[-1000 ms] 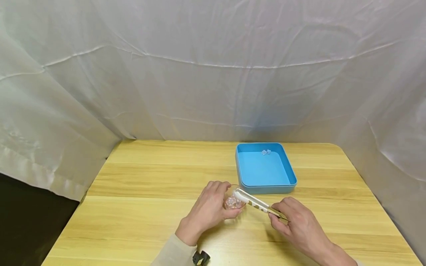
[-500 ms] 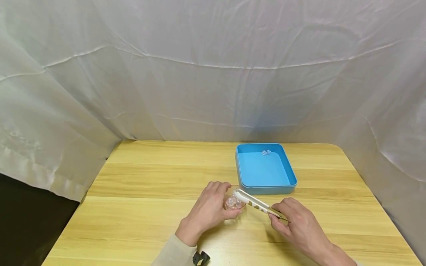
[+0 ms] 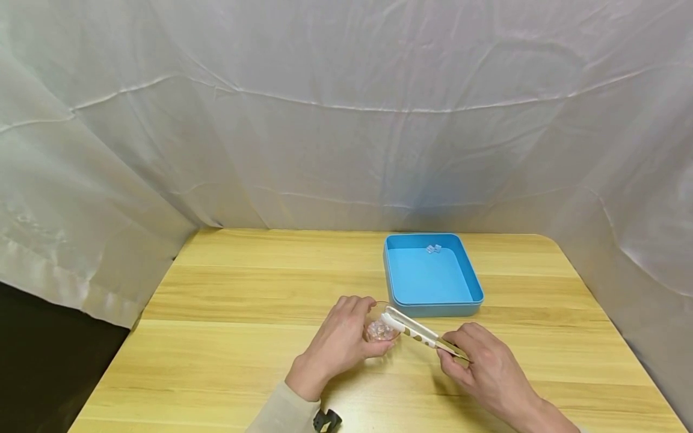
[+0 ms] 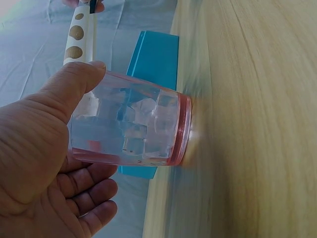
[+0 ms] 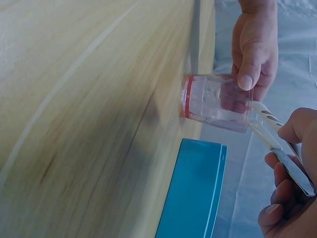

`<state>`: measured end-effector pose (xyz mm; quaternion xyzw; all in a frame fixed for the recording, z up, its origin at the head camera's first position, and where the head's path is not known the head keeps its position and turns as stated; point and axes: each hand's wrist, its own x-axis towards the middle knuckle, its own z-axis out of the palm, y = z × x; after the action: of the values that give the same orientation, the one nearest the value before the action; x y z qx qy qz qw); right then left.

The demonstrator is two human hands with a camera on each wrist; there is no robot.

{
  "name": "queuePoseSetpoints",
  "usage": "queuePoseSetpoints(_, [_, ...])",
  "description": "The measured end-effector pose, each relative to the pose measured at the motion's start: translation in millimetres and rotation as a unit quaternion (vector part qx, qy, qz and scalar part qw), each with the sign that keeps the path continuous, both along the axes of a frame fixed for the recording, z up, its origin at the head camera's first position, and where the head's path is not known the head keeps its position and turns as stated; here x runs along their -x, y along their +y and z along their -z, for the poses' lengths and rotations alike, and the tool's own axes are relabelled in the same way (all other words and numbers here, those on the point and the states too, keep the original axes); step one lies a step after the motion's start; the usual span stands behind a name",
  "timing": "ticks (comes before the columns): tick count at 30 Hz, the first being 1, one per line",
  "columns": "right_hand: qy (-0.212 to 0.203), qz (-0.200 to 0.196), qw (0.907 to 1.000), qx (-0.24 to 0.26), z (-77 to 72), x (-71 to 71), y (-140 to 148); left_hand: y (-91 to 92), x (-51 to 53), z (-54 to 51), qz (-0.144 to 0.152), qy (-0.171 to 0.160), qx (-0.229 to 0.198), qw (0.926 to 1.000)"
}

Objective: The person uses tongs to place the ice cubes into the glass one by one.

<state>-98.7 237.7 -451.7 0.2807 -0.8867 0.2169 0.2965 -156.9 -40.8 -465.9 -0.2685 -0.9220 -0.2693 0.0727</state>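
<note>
My left hand grips a clear, pink-tinted cup, thumb on one side and fingers on the other. The cup stands upright on the table, with several clear cubes heaped toward its bottom. In my right hand is a pair of tongs, white with brown spots toward the tips and gold at the handle. The tong tips reach into the mouth of the cup. Whether they touch or pinch a cube is hard to make out.
Just behind the cup, a square blue box stands on the wooden table. Two or so clear cubes lie at its far side. Grey cloth hangs behind the table and on both sides.
</note>
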Motion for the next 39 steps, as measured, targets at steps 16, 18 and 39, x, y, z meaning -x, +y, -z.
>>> queuePoseSetpoints(16, [0.001, 0.002, 1.0000, 0.005, 1.5, 0.2, -1.0, 0.5, 1.2, -0.1, -0.001, -0.006, 0.003, 1.0000])
queuePoseSetpoints(18, [0.002, 0.001, 1.0000, 0.006, 1.9, 0.4, -1.3, 0.5, 1.2, 0.0, -0.001, -0.008, 0.003, 1.0000])
queuePoseSetpoints(39, [0.011, 0.005, 0.9999, 0.008, 0.7, 6.0, 0.5, 0.7, -0.4, -0.5, -0.003, 0.011, 0.025, 0.9996])
